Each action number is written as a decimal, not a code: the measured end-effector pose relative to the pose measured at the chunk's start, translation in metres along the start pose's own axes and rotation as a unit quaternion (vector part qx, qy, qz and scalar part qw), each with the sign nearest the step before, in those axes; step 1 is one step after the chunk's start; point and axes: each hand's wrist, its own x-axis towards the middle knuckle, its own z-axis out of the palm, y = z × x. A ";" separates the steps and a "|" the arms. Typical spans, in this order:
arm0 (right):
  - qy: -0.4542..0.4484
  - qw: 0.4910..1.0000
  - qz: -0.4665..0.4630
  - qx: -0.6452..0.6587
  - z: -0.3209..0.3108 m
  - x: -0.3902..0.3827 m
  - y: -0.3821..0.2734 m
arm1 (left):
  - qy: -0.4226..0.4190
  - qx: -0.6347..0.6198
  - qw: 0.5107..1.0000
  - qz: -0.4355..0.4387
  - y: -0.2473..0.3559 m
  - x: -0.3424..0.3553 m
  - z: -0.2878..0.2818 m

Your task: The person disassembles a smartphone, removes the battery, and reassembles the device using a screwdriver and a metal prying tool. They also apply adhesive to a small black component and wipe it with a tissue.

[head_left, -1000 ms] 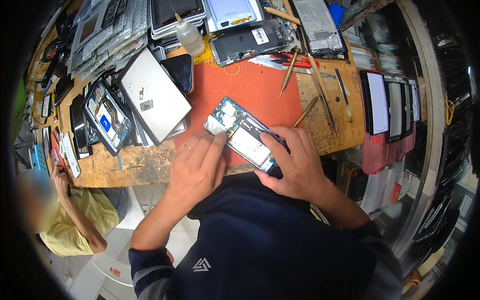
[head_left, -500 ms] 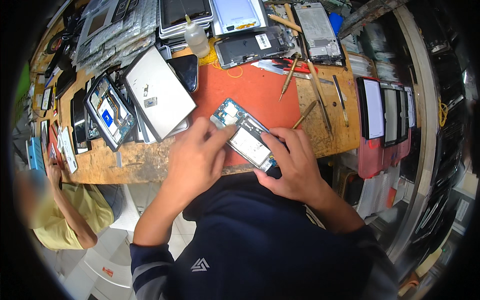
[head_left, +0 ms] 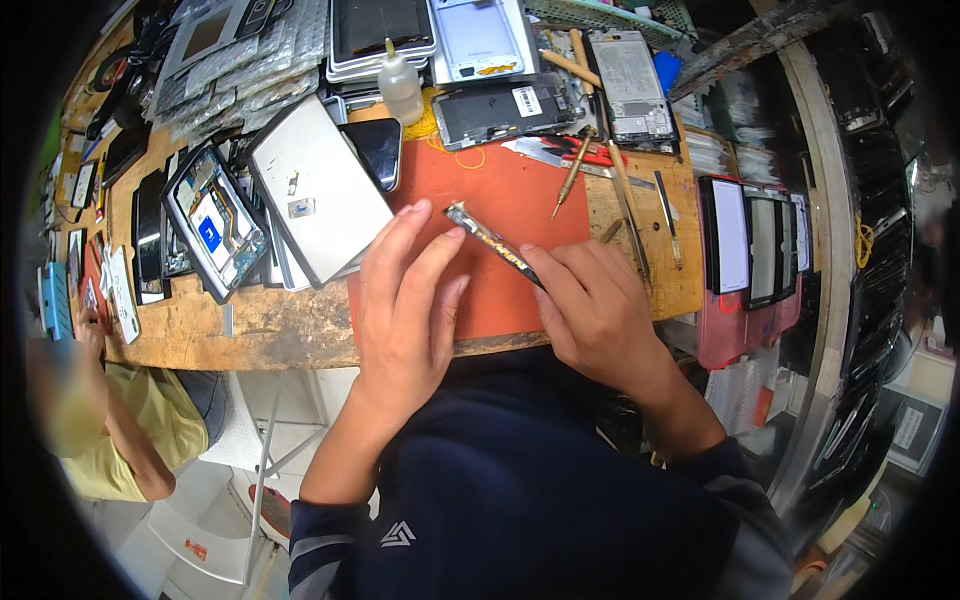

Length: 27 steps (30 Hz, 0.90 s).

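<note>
Your wooden worktop (head_left: 250, 325) is crowded, and at its near edge lies an orange rectangular work mat (head_left: 500, 190), where both of your hands are busy. On the left half of the worktop a large silver-grey flat tablet back cover (head_left: 315, 190) rests tilted, just beside the mat's left edge, with an opened tablet frame showing a blue part (head_left: 210, 225) next to it. Along the far edge sit stacked dark screens (head_left: 385, 30) and a white rectangular phone back panel (head_left: 478, 38); a dark opened phone body bearing a small white rectangular label (head_left: 505, 108) lies at the mat's far edge. At the right edge, three dark phone screens with pale borders (head_left: 755, 240) stand side by side on a red tray.

Your left hand (head_left: 405, 300) lies over the mat's near left part, fingers extended, its fingertips (head_left: 420, 210) touching the far end of the thin dark phone seen edge-on (head_left: 495, 245). Your right hand (head_left: 595, 310) grips the phone's near end, fingers curled around it. The phone stands on its edge above the mat's middle, slanting between the two hands.

A small clear plastic bottle with a nozzle (head_left: 400, 88) stands at the far edge, and a slim brown-handled screwdriver (head_left: 572, 175) lies on the mat's far right corner.
</note>
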 end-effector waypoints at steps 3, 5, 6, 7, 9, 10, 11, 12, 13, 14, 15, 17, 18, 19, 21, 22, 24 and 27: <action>0.007 0.999 -0.002 0.049 0.000 -0.004 0.003 | -0.029 -0.029 0.998 0.048 -0.004 0.021 -0.002; 0.005 0.997 -0.007 0.078 -0.003 -0.006 0.003 | -0.103 -0.065 0.990 0.069 -0.011 0.027 -0.009; -0.002 0.996 -0.008 0.088 -0.006 -0.005 0.004 | -0.112 -0.071 0.988 0.075 -0.012 0.026 -0.009; -0.002 0.995 -0.006 0.102 -0.009 -0.004 0.005 | -0.121 -0.090 0.986 0.069 -0.013 0.023 -0.008; -0.013 0.978 0.024 0.205 -0.017 0.001 0.006 | -0.141 -0.129 0.981 0.038 -0.014 0.016 -0.007; -0.014 0.965 0.039 0.259 -0.020 0.005 0.007 | -0.124 -0.124 0.983 0.055 -0.015 0.014 -0.005; -0.045 0.956 0.063 0.283 -0.024 0.010 0.008 | -0.110 -0.130 0.984 0.052 -0.015 0.011 -0.002; -0.076 0.945 0.087 0.306 -0.027 0.016 0.010 | -0.096 -0.139 0.985 0.043 -0.014 0.009 0.000; -0.107 0.931 0.111 0.330 -0.029 0.022 0.013 | -0.080 -0.148 0.985 0.034 -0.013 0.006 0.003; -0.122 0.924 0.123 0.341 -0.028 0.030 0.015 | -0.057 -0.153 0.986 0.033 -0.014 0.006 0.005; -0.151 0.918 0.124 0.346 -0.029 0.037 0.018 | -0.049 -0.166 0.984 0.033 -0.015 0.005 0.007; -0.210 0.903 0.125 0.354 -0.030 0.050 0.024 | -0.036 -0.202 0.979 0.016 -0.017 0.004 0.008; -0.230 0.894 0.128 0.363 -0.031 0.055 0.027 | -0.036 -0.201 0.979 0.015 -0.018 0.004 0.009; -0.258 0.882 0.136 0.369 -0.031 0.060 0.029 | -0.034 -0.206 0.978 0.014 -0.018 0.003 0.010; -0.305 0.863 0.140 0.378 -0.032 0.066 0.032 | -0.030 -0.210 0.977 0.011 -0.018 0.002 0.011; -0.316 0.854 0.145 0.388 -0.032 0.069 0.034 | -0.029 -0.209 0.977 0.009 -0.018 0.002 0.011; -0.335 0.838 0.142 0.406 -0.031 0.074 0.037 | -0.025 -0.206 0.978 0.007 -0.017 0.003 0.012; -0.346 0.843 0.132 0.390 -0.031 0.076 0.039 | -0.022 -0.204 0.979 0.006 -0.015 0.004 0.012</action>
